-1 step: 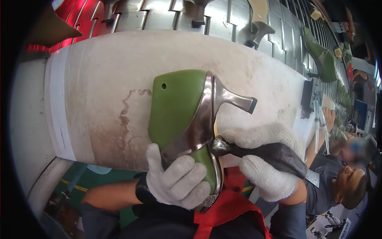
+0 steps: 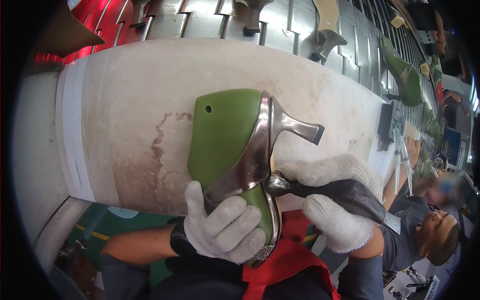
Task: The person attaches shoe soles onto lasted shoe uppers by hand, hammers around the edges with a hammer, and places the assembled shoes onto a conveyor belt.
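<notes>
A high-heeled shoe [image 2: 262, 125] in shiny brown-bronze, on a green shoe last [image 2: 225, 125], lies on its side on the pale worktop. Its flared heel points right, and a glittery band [image 2: 264, 253] crosses the toe end. My left hand [image 2: 225, 227], in a white knit glove, grips the shoe near its front from below. In my gloved right hand [image 2: 340, 200] is a black-handled tool [image 2: 345, 195]; its rounded metal head [image 2: 276, 183] meets the shoe's sole edge beside the arch. The exact contact is partly hidden.
Beyond the worktop [image 2: 125, 90] runs a metal slat conveyor [image 2: 210, 22] with several heels and another green-lasted shoe [image 2: 402, 72]. A dark block [image 2: 385, 120] and clear slender tubes [image 2: 402, 162] sit at the right. A co-worker [image 2: 415, 225] is close on that side.
</notes>
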A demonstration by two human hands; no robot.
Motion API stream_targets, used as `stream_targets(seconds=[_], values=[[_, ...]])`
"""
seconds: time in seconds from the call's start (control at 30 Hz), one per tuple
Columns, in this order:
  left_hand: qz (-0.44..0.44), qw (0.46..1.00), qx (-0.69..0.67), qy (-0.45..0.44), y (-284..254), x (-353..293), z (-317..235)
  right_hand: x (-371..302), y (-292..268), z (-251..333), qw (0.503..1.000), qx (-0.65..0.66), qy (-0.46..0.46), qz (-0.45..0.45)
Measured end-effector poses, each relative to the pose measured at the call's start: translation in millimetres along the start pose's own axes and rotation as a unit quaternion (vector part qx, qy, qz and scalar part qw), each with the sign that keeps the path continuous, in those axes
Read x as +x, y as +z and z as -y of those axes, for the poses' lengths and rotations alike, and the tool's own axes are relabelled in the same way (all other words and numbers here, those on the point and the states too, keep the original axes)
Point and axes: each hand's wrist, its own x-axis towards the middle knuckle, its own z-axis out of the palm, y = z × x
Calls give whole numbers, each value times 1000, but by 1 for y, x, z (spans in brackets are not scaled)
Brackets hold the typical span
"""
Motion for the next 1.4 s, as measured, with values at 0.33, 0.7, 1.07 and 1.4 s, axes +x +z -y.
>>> stream_targets(seconds=[0.33,0.7,1.07,1.4], values=[[39,999,-23,29,-9,12,10,-6,17,-2,991,111,8,-75],[89,995,-37,13,-21,20,7,20,23,18,985,97,-77,-117],[57,997,-11,57,-21,14,14,21,4,-5,992,84,-93,-17],[45,991,52,111,-17,8,26,-81,40,-27,976,137,-113,-127]])
